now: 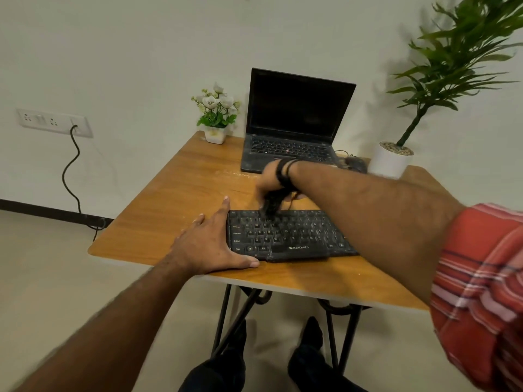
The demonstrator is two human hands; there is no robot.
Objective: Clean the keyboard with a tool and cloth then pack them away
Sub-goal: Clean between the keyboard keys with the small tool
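Left hand (209, 244) lies flat, fingers straight, pressing keyboard (285, 236) left end | kbd at table (158, 222) front edge, centre | right hand (271, 179) curls round dark brush (270, 205), bristles on top key row | kbd looks light, stiff, may slide; hold by ends.

Bare worktop (158, 210) left of keyboard (285, 239), open for passage; laptop (294, 123) blocks rear centre, flower pot (215, 134) rear left, white planter (390, 161) rear right
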